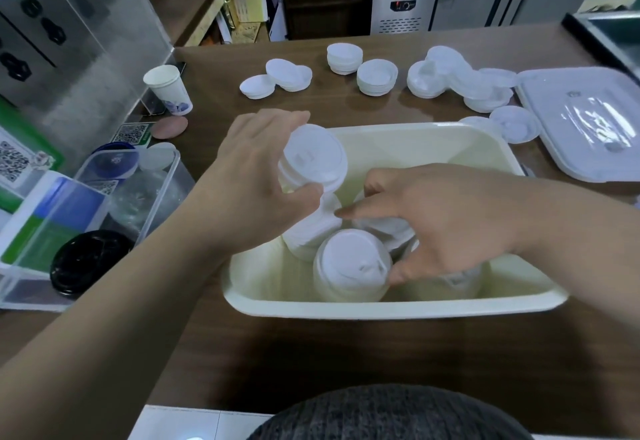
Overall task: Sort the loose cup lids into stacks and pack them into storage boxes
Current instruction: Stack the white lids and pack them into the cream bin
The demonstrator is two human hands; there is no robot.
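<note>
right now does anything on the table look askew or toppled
Yes: the far-right lid pile has slumped into a loose sprawl beside the tidy stack; the far-left stack leans over too.

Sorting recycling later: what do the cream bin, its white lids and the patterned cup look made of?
Cream bin: probably moulded plastic, smooth with a slight sheen and a rounded rim. White lids: likely thin plastic, matte, faintly translucent. Patterned cup: apparently paper, dull, with a rolled lip and print.
</note>
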